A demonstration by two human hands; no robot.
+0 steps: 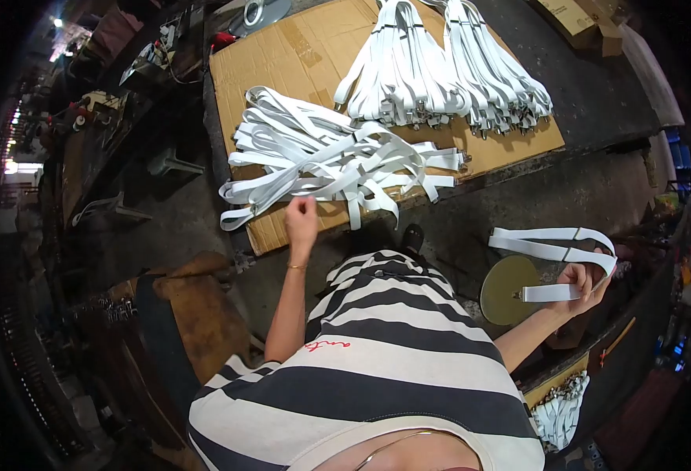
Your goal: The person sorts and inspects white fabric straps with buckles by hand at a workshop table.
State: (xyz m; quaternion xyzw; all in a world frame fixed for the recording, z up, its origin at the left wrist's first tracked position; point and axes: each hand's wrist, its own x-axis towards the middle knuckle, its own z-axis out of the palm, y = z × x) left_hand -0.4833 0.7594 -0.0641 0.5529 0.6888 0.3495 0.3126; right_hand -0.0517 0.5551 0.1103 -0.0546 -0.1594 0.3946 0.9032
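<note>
My right hand (586,287) is closed around a white strap (546,250), out to the right side. The strap is looped over the hand, with dark crosswise sliders on it and one flat end pointing left. My left hand (301,222) is closed, fingertips pinched together, at the lower edge of a loose pile of white straps (306,149). Whether a strap is between those fingers cannot be made out. Behind the pile lie two bundles of straps, a middle bundle (404,71) and a right bundle (491,74), with metal fittings at their near ends.
The straps rest on a cardboard sheet (283,55) on a dark table. A round olive-coloured disc (509,290) stands beside my right forearm. More white straps (559,412) lie low at the right. A cardboard box (573,20) sits at the far right, and a brown-covered seat (204,310) at the left.
</note>
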